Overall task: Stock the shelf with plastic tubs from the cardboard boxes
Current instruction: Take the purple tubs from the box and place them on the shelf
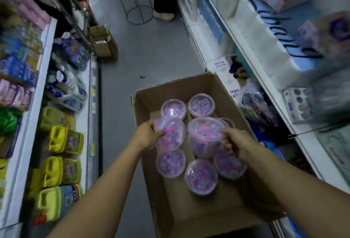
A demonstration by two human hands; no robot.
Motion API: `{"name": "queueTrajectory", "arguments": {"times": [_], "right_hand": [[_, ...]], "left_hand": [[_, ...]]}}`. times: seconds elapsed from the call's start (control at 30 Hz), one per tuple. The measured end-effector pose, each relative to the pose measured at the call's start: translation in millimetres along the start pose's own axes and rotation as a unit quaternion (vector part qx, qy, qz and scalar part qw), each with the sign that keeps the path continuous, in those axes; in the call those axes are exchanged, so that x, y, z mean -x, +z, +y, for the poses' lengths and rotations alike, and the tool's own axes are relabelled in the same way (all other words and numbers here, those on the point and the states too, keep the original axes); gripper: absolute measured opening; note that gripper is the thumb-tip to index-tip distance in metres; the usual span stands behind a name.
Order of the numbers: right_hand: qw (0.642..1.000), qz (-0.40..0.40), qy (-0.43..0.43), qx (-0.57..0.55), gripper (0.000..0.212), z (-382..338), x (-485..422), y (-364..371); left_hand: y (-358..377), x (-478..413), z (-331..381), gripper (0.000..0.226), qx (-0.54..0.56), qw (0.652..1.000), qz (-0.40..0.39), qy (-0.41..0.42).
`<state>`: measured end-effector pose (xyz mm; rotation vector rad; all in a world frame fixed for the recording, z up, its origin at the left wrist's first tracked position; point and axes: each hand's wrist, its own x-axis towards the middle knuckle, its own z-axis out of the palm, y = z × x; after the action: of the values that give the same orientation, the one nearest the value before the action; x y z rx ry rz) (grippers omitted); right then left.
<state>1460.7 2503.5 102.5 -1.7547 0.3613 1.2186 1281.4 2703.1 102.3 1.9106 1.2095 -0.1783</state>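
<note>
An open cardboard box [189,88] stands on the aisle floor [151,57], and both hands reach into it from its near side. The left hand [149,135] curls fingers and thumb round the rim of a first tub [174,135], a clear lidded one full of pink and purple pods, held above the box's left half. The right hand [236,143] grips a second tub [204,137] by its near edge, tilted, over the box's middle. Taking one per hand probably halves the trips to the shelf. Five more tubs [201,177] sit upright on the box's bottom, two at its far end and three nearer. White shelving [265,78] runs just right of the box; yellow jugs [62,139] are shelved left of it.
</note>
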Motion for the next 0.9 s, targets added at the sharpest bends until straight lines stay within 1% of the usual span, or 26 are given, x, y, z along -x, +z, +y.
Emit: {"name": "queueTrajectory", "arguments": {"times": [0.03, 0.13, 0.2, 0.4, 0.57, 0.67, 0.73, 0.83, 0.9], "right_hand": [[1.0, -0.006, -0.002, -0.016, 0.025, 0.2, 11.3, -7.5], [0.998, -0.015, -0.019, -0.063, 0.026, 8.0, 47.5, -29.7], [0.996, -0.012, -0.043, -0.083, 0.026, 17.9, 78.8, -43.7], [0.986, 0.038, -0.106, -0.124, 0.03, 67.4, 200.1, -82.9], [0.968, 0.068, -0.129, -0.205, 0.027, 122.0, 310.2, -124.5], [0.956, 0.091, -0.142, -0.239, 0.028, 155.2, 374.5, -152.7], [0.945, 0.109, -0.155, -0.265, 0.03, 178.2, 413.1, -173.0], [0.928, 0.135, -0.181, -0.297, 0.026, 214.3, 464.1, -206.0], [0.917, 0.159, -0.194, -0.311, 0.026, 239.2, 495.0, -228.7]], "left_hand": [[0.4, 15.6, 1.6, 0.012, 0.05, 0.999, -0.001, -0.012], [2.6, 61.8, -0.2, 0.023, 0.172, 0.985, -0.005, -0.028], [3.7, 94.9, 0.5, 0.025, 0.24, 0.97, -0.017, -0.035], [7.4, 214.1, 14.7, 0.024, 0.326, 0.945, -0.041, 0.002], [1.6, 310.7, 24.2, 0.023, 0.331, 0.939, -0.089, 0.015], [4.7, 358.8, 33.3, 0.03, 0.309, 0.941, -0.138, 0.029], [12.4, 392.6, 43.0, 0.034, 0.303, 0.937, -0.169, 0.035], [33.0, 443.3, 60.5, 0.04, 0.308, 0.926, -0.209, 0.059], [49.5, 478.5, 73.1, 0.038, 0.304, 0.92, -0.233, 0.082]]}}
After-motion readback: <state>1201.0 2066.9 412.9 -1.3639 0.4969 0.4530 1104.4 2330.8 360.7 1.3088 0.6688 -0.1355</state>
